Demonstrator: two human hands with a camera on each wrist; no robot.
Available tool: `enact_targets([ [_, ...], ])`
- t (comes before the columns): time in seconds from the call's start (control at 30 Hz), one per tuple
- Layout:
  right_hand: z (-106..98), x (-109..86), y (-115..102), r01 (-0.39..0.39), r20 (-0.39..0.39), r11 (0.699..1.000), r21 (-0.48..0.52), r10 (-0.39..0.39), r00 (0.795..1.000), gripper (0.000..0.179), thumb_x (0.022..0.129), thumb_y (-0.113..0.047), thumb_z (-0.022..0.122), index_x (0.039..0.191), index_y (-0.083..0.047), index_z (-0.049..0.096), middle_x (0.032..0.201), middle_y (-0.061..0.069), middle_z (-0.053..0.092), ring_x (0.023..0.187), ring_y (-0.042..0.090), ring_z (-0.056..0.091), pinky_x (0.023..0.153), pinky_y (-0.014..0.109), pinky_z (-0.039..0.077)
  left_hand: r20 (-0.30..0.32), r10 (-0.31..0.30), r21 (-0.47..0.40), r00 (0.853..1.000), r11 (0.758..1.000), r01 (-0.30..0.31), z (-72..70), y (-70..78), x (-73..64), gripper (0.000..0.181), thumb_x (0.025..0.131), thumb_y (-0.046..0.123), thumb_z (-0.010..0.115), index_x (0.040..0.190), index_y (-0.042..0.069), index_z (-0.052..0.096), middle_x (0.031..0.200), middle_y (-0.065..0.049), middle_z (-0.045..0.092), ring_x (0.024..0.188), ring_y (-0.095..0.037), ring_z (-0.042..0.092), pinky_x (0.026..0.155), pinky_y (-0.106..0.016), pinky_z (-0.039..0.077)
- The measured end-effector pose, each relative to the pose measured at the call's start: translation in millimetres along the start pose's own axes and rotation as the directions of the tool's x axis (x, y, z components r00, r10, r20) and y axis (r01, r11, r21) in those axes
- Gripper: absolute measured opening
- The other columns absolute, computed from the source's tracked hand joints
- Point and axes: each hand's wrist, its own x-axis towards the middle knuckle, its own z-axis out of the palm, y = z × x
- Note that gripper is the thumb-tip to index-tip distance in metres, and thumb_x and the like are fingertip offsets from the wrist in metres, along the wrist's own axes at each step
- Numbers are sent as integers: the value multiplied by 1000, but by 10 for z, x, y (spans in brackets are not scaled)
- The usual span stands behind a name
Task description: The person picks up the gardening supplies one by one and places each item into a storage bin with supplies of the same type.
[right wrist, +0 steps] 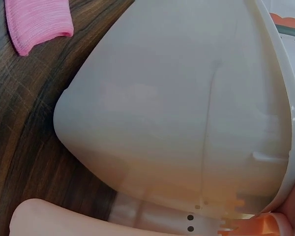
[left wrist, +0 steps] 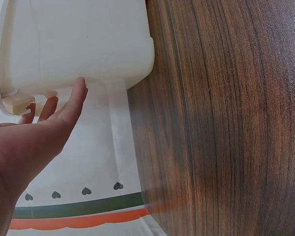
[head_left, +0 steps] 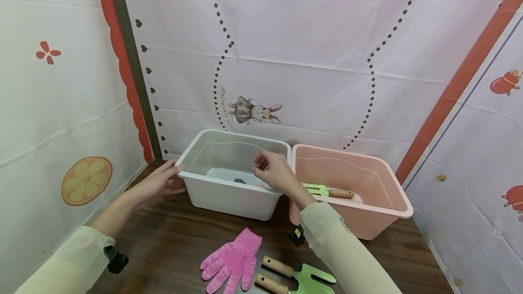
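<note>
My left hand (head_left: pixel 165 179) grips the left rim of a white plastic bin (head_left: pixel 229 198), thumb over the edge and fingers below it. In the left wrist view, the fingers (left wrist: pixel 77 96) lie along the bin's outer wall. My right hand (head_left: pixel 273 169) hangs over the bin's right side, fingers loosely curled, nothing visible between them. On the bin floor lies a small dark patterned thing (head_left: pixel 239 180). Beneath the right hand shows a bit of something orange-red (head_left: pixel 263 187), mostly hidden by the front rim. In the right wrist view the right hand is almost out of frame.
A pink bin (head_left: pixel 392 208) stands against the white one's right side, holding a green hand fork (head_left: pixel 323 190) with wooden handle. In front lie a pink glove (head_left: pixel 234 262) and two green wooden-handled garden tools (head_left: pixel 306 278). Printed cloth (head_left: pixel 310 58) hangs behind the wooden table (head_left: pixel 163 239).
</note>
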Motion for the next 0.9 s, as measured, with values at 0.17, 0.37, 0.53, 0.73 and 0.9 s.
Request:
enact_targets([
  [0.17,9,-4,-2,31,2,999,-18,-31,1000,13,93,-8,76,105,-9,70,91,-1,70,83,12,67,76,27,61,-1,-5,-2,1000,1000,5,2,-4,2,70,114,48,44,166,10,19,165,-28,29,145,-46,42,114,-63,45],
  [0.37,10,-12,-11,93,-9,995,-46,-94,996,11,94,-8,75,103,-9,71,90,-2,71,83,11,67,75,25,61,-5,-2,2,1000,1000,2,-2,0,-2,70,114,48,45,167,11,18,166,-28,28,146,-47,42,113,-62,45],
  [0.53,5,-8,-32,160,-2,982,-98,-161,987,11,94,-9,75,104,-7,71,93,1,72,86,17,70,76,27,61,-5,-8,9,1000,1000,8,-6,17,4,69,114,47,44,167,12,18,167,-27,27,146,-48,42,113,-62,45],
  [0.73,-3,-24,-43,199,-31,970,-137,-205,978,11,96,-12,75,105,-6,72,95,2,72,88,22,71,78,29,61,-3,-17,12,1000,1000,17,-5,25,6,70,114,48,44,168,13,18,167,-27,27,145,-47,43,113,-62,46],
  [0.9,-31,-75,-108,248,-70,959,-138,-259,963,12,95,-11,76,104,-5,72,94,3,73,86,18,71,79,34,62,-2,-17,4,1000,1000,17,-14,9,1,72,113,50,46,167,12,18,166,-27,27,143,-43,47,114,-63,45],
])
